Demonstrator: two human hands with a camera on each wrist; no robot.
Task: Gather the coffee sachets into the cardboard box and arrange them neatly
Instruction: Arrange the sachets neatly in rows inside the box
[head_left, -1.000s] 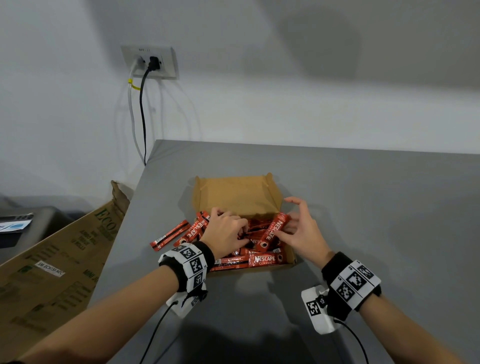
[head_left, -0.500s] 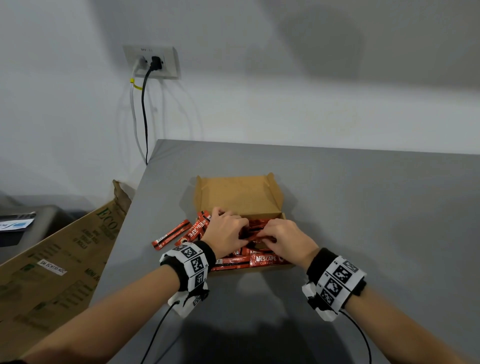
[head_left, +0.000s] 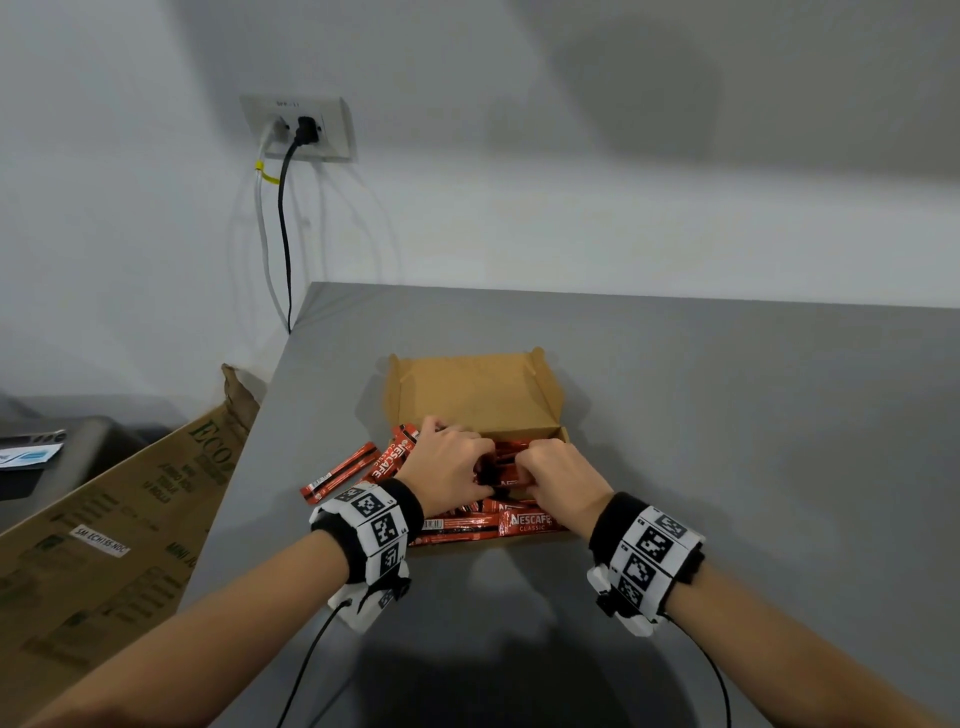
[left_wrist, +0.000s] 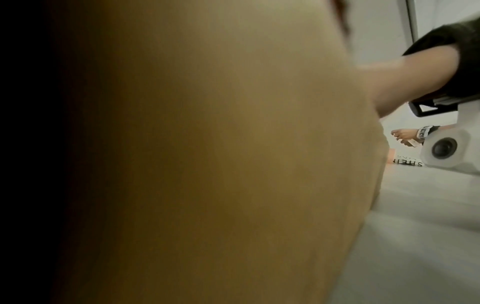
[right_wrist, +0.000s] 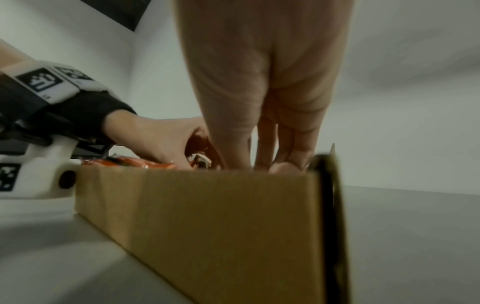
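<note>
- Your coffee sachets (head_left: 470, 524) are red with black bands and white lettering.
- Your cardboard box (head_left: 475, 392) is plain tan-brown.
- Your table (head_left: 727, 415) is flat grey.
- Your wristbands (head_left: 375, 525) are black under white, black-patterned marker tiles.

It looks like a plain office or storage room: a bare gray tabletop (head_left: 727, 441) against a white wall, a wall socket (head_left: 298, 127) with two cables, and a big printed carton (head_left: 104, 530) beside the left edge.
</note>
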